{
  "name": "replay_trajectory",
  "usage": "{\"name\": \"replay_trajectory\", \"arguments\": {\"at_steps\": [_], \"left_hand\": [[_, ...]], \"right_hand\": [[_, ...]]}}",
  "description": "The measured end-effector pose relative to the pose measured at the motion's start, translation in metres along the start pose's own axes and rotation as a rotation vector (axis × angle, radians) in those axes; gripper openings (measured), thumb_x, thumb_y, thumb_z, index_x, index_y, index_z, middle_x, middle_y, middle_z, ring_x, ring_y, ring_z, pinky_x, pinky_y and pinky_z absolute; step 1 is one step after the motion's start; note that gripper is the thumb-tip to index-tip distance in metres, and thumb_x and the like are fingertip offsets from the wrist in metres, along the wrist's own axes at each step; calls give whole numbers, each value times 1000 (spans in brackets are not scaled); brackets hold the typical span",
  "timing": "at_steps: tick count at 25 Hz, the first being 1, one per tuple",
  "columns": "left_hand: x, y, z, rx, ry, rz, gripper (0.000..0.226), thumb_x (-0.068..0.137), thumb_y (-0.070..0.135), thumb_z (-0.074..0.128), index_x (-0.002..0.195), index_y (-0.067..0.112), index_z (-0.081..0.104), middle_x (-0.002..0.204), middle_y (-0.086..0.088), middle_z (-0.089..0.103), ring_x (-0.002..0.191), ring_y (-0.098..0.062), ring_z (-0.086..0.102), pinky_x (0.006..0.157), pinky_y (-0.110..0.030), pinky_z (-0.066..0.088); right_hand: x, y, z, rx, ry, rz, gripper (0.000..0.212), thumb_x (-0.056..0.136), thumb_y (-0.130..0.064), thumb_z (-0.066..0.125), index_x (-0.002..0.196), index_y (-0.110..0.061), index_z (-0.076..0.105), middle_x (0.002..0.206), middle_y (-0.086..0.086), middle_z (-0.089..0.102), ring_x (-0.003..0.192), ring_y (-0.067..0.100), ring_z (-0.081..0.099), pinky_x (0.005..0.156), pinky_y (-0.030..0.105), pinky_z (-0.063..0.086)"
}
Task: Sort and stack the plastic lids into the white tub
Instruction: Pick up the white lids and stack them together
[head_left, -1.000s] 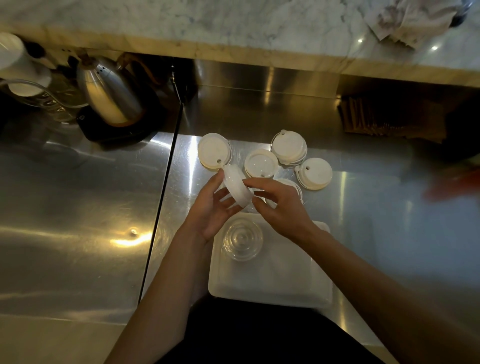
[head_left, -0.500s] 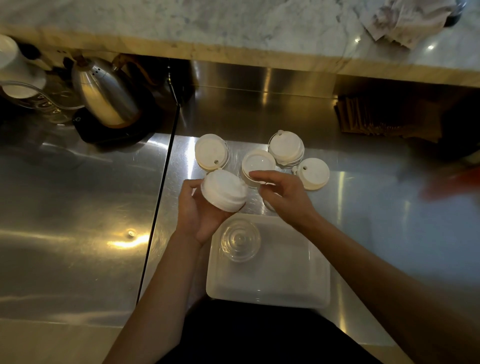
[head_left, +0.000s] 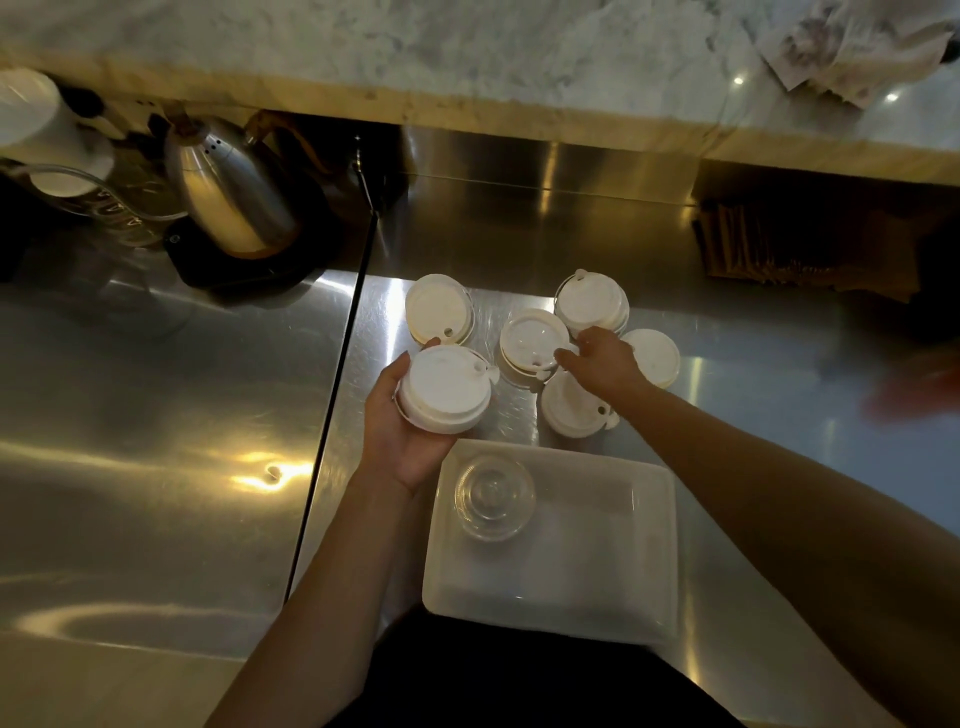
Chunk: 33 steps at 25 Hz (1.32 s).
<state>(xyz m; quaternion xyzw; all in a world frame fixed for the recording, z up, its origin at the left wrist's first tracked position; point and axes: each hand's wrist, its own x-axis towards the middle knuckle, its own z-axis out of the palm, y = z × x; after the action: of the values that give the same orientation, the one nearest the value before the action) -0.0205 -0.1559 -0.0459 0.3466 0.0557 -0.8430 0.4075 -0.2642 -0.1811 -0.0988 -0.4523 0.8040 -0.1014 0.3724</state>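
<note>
**Steel surface seen from above**, with a marble ledge along its far edge.

- **Tub.** The white tub rests on the surface on the near side of both hands, close under the wrists. A short stack of clear domed lids stands in its far-left corner, the part of the tub nearest the left palm.
- **Kettle.** A steel kettle on a black base stands well off to the far left of the fingers.
- **Left hand.** The left hand is palm up. Its fingers and thumb are curled round a stack of white lids, held top side up just beyond the tub.
- **Right hand.** The right hand reaches palm down. Its fingertips touch the near-right edge of the centre lid; whether they pinch it cannot be told.
- **Other lids.** Four more sets of white lids lie on the surface:
  - the far-left pile, beyond the left fingers;
  - the far pile, just beyond the right knuckles;
  - the right lid, partly hidden behind the right hand;
  - the near pile, under the right wrist, just beyond the tub's far rim.
</note>
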Motion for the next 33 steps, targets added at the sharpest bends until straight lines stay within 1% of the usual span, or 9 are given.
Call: {"name": "replay_trajectory", "arguments": {"at_steps": [4, 10, 12, 16, 20, 22, 24, 29, 33], "left_hand": [[4, 11, -1, 5, 50, -27, 60, 88, 37, 53, 142, 10, 48, 138, -19, 52, 135, -34, 44, 112, -48, 35], [5, 17, -6, 241, 139, -6, 48, 98, 25, 48, 140, 2, 49, 129, -23, 61, 113, -34, 60, 95, -45, 52], [9, 20, -15, 340, 139, 63, 48, 99, 22, 50, 142, 1, 46, 139, -22, 55, 120, -33, 57, 97, -43, 51], [16, 22, -30, 428, 199, 176, 43, 98, 15, 53, 138, 2, 49, 137, -19, 57, 122, -35, 57, 90, -46, 55], [19, 18, -26, 436, 232, 199, 26, 97, 14, 55, 118, 3, 66, 104, -10, 75, 92, -22, 73, 72, -35, 60], [19, 18, -24, 408, 269, 184, 20, 96, 12, 56, 112, 5, 67, 95, -9, 76, 82, -19, 75, 64, -31, 60], [20, 17, -23, 403, 295, 148, 20, 95, 10, 58, 112, 5, 67, 97, -10, 75, 84, -21, 74, 65, -34, 61], [18, 9, -15, 491, 268, 97, 25, 95, 11, 57, 118, 2, 64, 106, -15, 69, 98, -29, 67, 84, -45, 57], [16, 3, -10, 523, 233, 88, 33, 95, 9, 56, 126, -1, 60, 113, -16, 67, 102, -29, 65, 85, -44, 57]], "right_hand": [[13, -6, 12, 58, -6, 13, 46, 88, -41, 64, 122, -11, 59, 114, 8, 68, 106, 27, 64, 90, 42, 51], [39, 7, 38, 36, 55, 36, 62, 67, -64, 63, 115, -26, 55, 107, -1, 68, 102, 23, 65, 95, 51, 50], [37, 2, 38, 51, 81, 49, 63, 62, -64, 64, 112, -26, 56, 101, -3, 68, 95, 21, 66, 91, 48, 52], [25, -12, 31, 215, 115, 54, 38, 83, -30, 70, 113, -9, 59, 103, 7, 69, 95, 24, 65, 86, 40, 53], [3, -15, 15, 481, 115, 28, 32, 89, -13, 66, 120, -9, 60, 109, 9, 66, 95, 20, 63, 73, 21, 48], [-13, -16, 5, 511, 106, -39, 32, 89, -12, 66, 121, -12, 63, 111, 8, 67, 99, 20, 62, 81, 26, 51], [-32, -19, -6, 538, 122, -97, 28, 88, -9, 67, 116, -12, 66, 107, 8, 69, 98, 20, 64, 86, 31, 53], [-72, -31, -18, 457, 209, -328, 21, 84, -5, 70, 99, -19, 64, 96, -6, 65, 92, 5, 62, 76, 8, 50], [-88, -28, -14, 332, 305, -478, 20, 82, -5, 71, 98, -14, 65, 96, -4, 65, 90, 10, 60, 82, 12, 48]]}}
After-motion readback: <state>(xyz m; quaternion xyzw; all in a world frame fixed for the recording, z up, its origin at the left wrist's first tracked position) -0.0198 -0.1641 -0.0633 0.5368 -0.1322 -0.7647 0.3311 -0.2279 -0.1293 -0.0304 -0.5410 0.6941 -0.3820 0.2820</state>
